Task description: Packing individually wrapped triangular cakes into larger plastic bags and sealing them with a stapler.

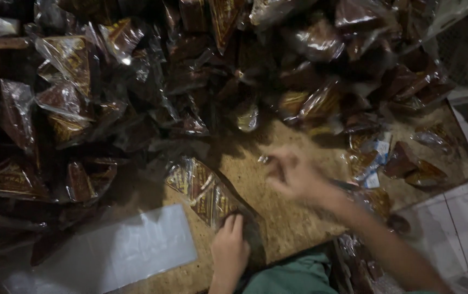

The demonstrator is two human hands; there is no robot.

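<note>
Left hand [229, 247]: flat, fingers pressed on the near end of a clear printed packet [206, 190] lying on the board [293, 218] beside a white sheet [136, 250]. Right hand [293, 175]: blurred, fingers curled; contents cannot be told. Packet likely light, crinkly, slippery; best pinched at a sealed edge. Heaped packets [190, 71] behind.

Bare board [277, 218] between hands; packet heap [136, 92] blocks beyond.

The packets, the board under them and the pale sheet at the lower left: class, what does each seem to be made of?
Packets: thin clear plastic film, glossy; it crinkles and glints.
Board: probably pressed wood or chipboard, matte; tan and speckled.
Pale sheet: likely translucent plastic film, smooth with a soft sheen, though paper is possible.
</note>
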